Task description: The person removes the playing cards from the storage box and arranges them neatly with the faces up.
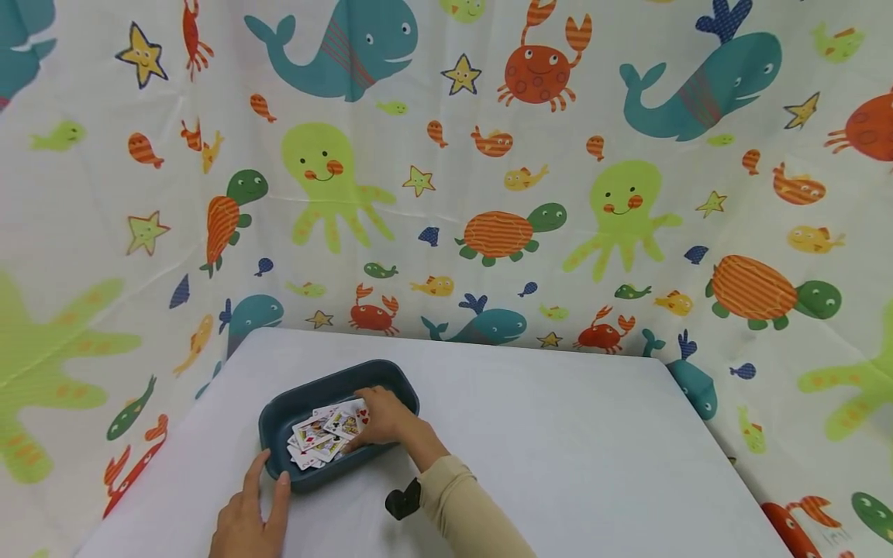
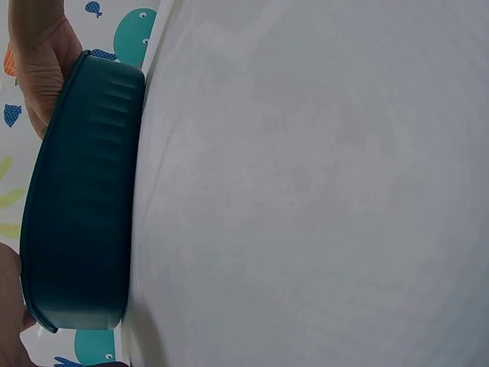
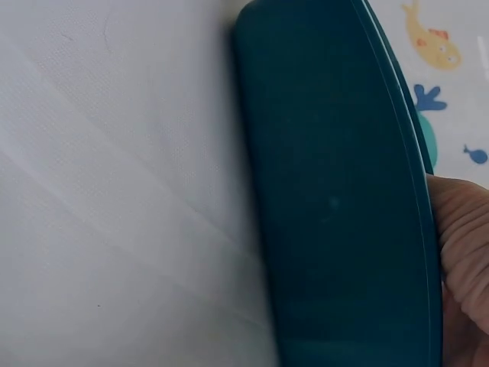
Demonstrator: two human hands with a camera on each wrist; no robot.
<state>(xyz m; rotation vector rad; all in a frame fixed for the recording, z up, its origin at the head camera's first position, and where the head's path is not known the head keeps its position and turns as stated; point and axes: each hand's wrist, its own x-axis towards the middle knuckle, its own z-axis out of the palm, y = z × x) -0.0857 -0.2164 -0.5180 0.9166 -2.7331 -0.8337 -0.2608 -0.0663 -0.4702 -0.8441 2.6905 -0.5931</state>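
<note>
A dark teal plastic tub (image 1: 335, 474) stands on the white table with a loose heap of face-up playing cards (image 1: 324, 434) in it. My right hand (image 1: 386, 418) reaches over the near rim, its thumb and fingers curled at the cards on the heap's right side; its palm hides some of them. At the tub's near left corner my left hand (image 1: 251, 511) touches the outside, forefinger and thumb spread and fairly straight. Both wrist views show mainly the tub's outer wall (image 2: 84, 191), with the right hand (image 3: 464, 252) partly seen beyond the rim.
A white cloth covers the table (image 1: 551, 449), which stretches right of the tub. Behind it hangs a curtain (image 1: 446, 194) printed with sea animals. A black strap piece (image 1: 403, 500) sits beside the right sleeve (image 1: 470, 504).
</note>
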